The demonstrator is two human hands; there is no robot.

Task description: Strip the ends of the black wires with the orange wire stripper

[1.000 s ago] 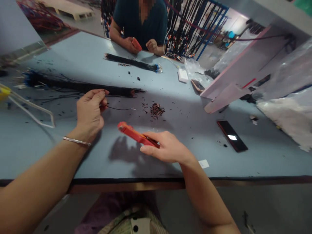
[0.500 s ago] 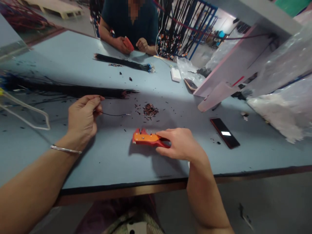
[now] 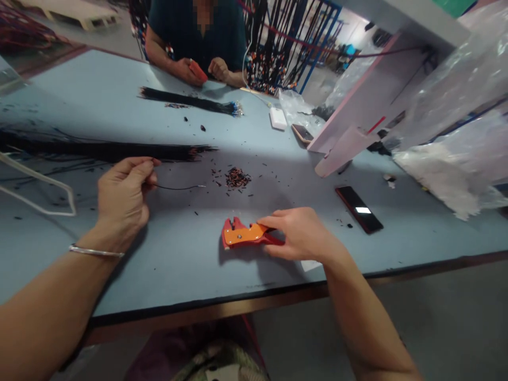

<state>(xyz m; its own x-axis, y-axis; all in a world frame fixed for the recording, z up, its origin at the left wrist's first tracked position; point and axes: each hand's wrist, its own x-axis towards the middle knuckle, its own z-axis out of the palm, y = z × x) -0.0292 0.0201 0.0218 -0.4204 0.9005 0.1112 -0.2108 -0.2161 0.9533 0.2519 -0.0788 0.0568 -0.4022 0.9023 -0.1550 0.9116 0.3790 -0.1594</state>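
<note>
My left hand [image 3: 125, 193] pinches a thin black wire [image 3: 177, 188], whose bare, pale end points right over the table. In my right hand [image 3: 297, 233] is an orange and red wire stripper [image 3: 246, 234], gripped by its handles with the jaws toward the left. A gap separates the wire's end from the stripper. Beyond them lies a small heap of cut insulation bits [image 3: 237, 178], with loose pieces scattered around it. Behind my left hand stretches a long bundle of black wires [image 3: 159, 152], its stripped coppery ends facing right.
Across the table [image 3: 190, 280] a person [image 3: 198, 37] holds a red tool. A second wire bundle [image 3: 186, 100] lies near them. On the right are a phone [image 3: 359, 210], a white box [image 3: 278, 119], an upright panel [image 3: 353, 100] and plastic bags [image 3: 448, 174]. A white wire frame [image 3: 43, 182] stands left.
The stripper has shifted slightly right and down relative to the table, with its jaws turned a little. My left hand still holds the wire. The whole view has moved slightly.
</note>
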